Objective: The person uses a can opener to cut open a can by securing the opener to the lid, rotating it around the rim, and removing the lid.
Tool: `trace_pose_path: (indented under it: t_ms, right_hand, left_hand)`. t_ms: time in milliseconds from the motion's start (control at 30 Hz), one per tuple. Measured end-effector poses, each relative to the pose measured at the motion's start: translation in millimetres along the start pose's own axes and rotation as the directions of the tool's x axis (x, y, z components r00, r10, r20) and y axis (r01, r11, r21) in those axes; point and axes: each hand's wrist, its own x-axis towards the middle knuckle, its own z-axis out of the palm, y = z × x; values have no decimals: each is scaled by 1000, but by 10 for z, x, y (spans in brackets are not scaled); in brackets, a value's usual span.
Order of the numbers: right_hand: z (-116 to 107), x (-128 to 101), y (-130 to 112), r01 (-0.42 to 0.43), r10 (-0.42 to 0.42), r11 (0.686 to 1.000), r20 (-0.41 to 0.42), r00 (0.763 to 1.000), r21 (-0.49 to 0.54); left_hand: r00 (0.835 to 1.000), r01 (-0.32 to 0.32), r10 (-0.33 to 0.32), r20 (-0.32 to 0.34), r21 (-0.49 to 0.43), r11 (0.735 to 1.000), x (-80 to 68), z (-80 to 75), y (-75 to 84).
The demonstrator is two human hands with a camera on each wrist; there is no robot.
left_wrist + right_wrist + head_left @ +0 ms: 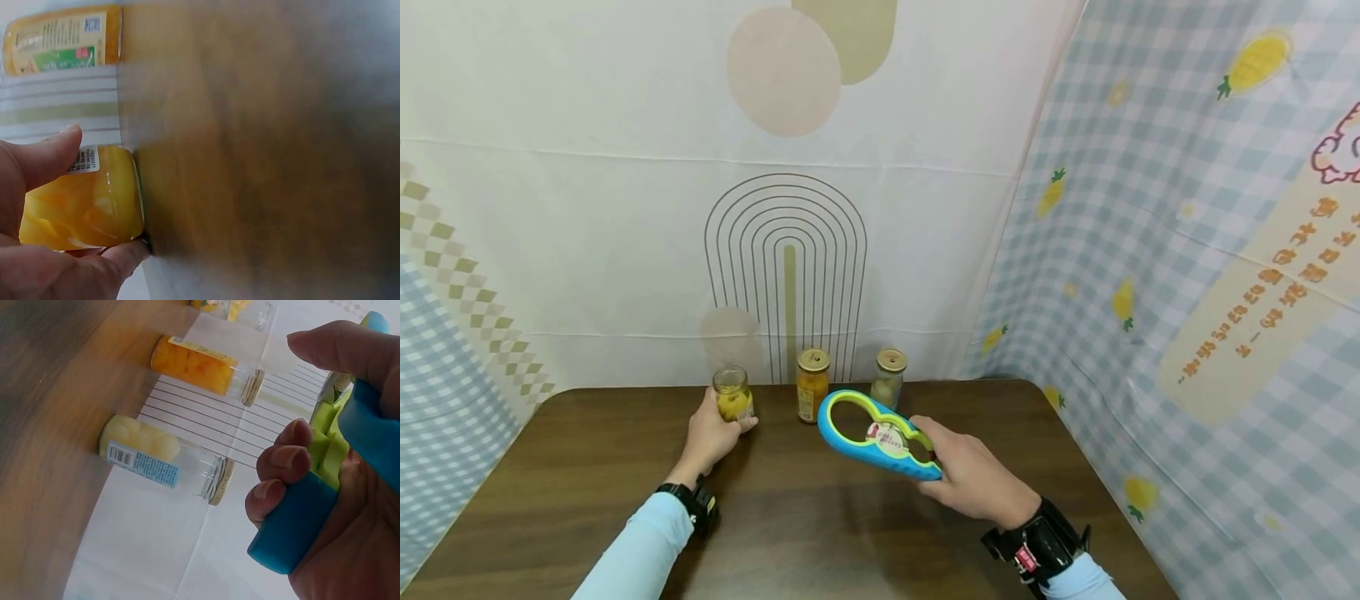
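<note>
My left hand (711,437) grips a glass jar of yellow fruit pieces (734,403) at the back left of the table, thumb on one side and fingers round the other. No lid shows on its top in the head view. In the left wrist view the jar (94,206) stands with its base at the tabletop. My right hand (973,471) holds a blue and lime-green jar opener (861,451) by one end, raised over the table. Its larger loop points left, and a round label sits at its middle. Fingers curl round its blue handle (297,522) in the right wrist view.
A gold-lidded jar of orange fruit (812,392) stands to the right of the held jar. Farther right, a gold-lidded jar of pale fruit (889,375) is partly hidden behind the opener. The brown table (790,517) meets a white printed cloth (625,250) at the back.
</note>
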Motion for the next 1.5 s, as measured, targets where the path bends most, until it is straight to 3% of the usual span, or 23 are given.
trace_pose_path:
  t_ms: [433, 633, 1367, 1500]
  right_hand:
    - [9, -3, 21, 0, 0, 1000, -24, 1000, -13]
    - [19, 2, 19, 5, -5, 1000, -27, 1000, -3]
    - [79, 70, 30, -4, 4, 1000, -36, 999, 8]
    - [81, 86, 26, -11, 11, 1000, -35, 999, 13]
  left_hand:
    - [1000, 27, -27, -11, -73, 997, 211, 16, 14]
    - [999, 38, -39, -8, -86, 996, 194, 24, 67]
    - [998, 62, -62, 0, -84, 994, 174, -10, -5]
    - [995, 103, -102, 11, -88, 991, 149, -39, 21]
